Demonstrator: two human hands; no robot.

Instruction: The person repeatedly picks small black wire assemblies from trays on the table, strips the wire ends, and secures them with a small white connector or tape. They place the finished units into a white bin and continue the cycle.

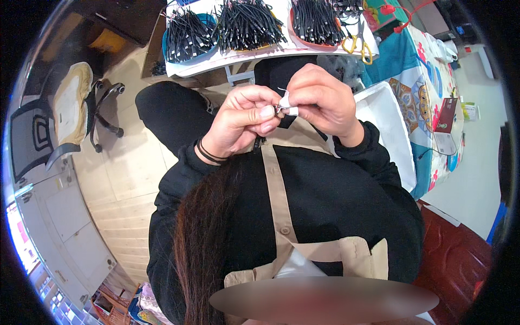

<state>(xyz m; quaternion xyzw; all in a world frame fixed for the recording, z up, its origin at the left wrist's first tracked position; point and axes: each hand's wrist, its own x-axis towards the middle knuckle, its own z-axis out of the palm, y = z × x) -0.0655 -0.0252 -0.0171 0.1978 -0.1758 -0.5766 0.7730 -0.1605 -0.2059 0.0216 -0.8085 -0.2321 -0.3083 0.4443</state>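
My left hand (244, 116) and my right hand (324, 98) meet in front of my chest, fingertips almost touching. Between the left thumb and index finger is pinched a small dark part with a shiny metal bit (278, 110), mostly covered by fingers. A short black cord (258, 142) shows below that hand and may belong to the part. White coverings (291, 111) sit on the right thumb and fingertip, which close against the same part. One thin pale strand (281, 89) sticks up beside them; whether it is a wire I cannot tell.
Ahead, a white table (179, 69) carries tubs of black cables (249, 26) and yellow-handled scissors (357, 47). A white foam box (387, 122) stands at my right, beside a cloth-covered table (420, 149). An office chair (70, 116) is at the left.
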